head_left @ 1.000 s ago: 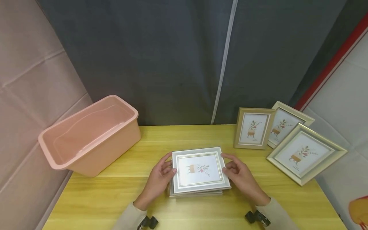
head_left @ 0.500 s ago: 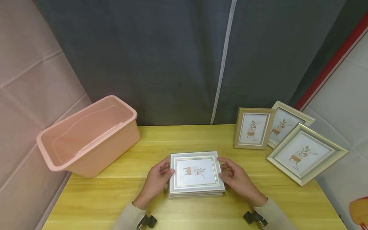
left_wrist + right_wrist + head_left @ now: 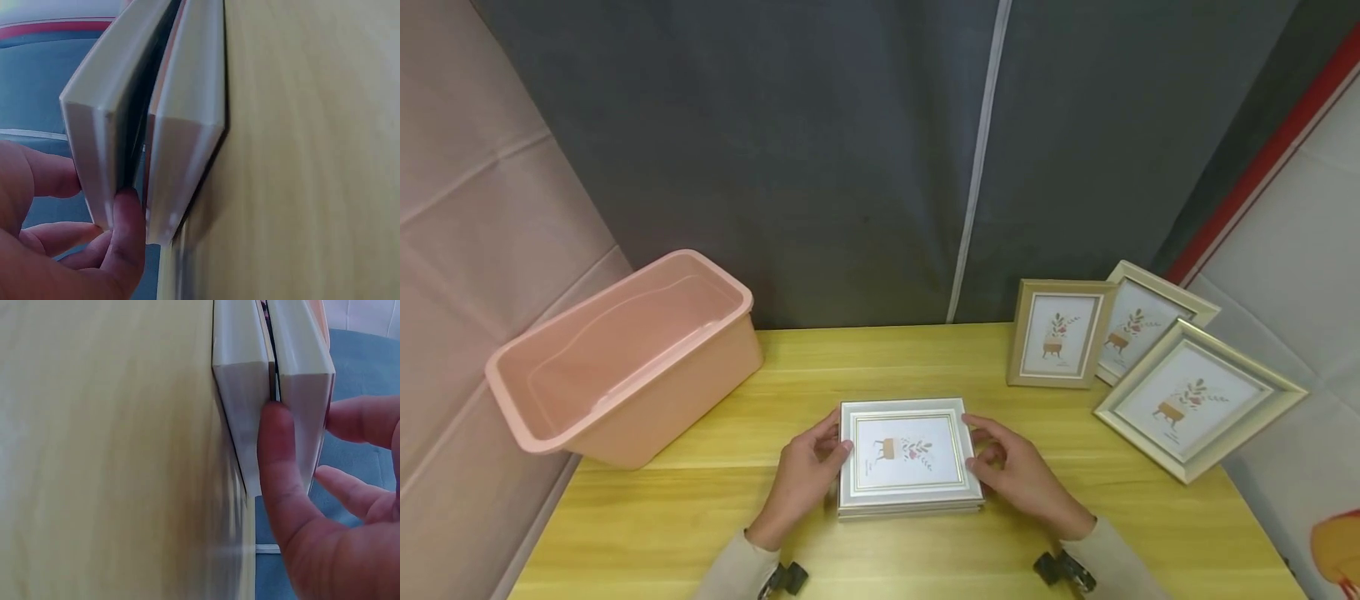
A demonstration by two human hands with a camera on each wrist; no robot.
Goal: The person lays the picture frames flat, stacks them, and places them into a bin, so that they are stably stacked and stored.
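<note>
A silver-white picture frame [image 3: 901,450] with a plant print lies face up on a second, similar frame [image 3: 187,131] on the table. My left hand [image 3: 801,475] pinches the upper frame's left edge. In the left wrist view its thumb is at the gap between the two frames, which is wedge-shaped there. My right hand [image 3: 1022,479] pinches the opposite edge. In the right wrist view that thumb lies along the narrow gap, with fingertips at the upper frame's far face. The lower frame is mostly covered in the head view.
A pink plastic bin [image 3: 662,392] stands at the back left of the wooden table [image 3: 880,362]. Toward the back right, a tan frame [image 3: 1062,333], a cream frame [image 3: 1150,304] and a champagne-coloured frame [image 3: 1198,400] stand close together. A dark curtain [image 3: 775,167] hangs behind.
The upper frame has come left and toward me with both hands, turning until its edges line up with the frame beneath. In the last half second it has barely moved.
</note>
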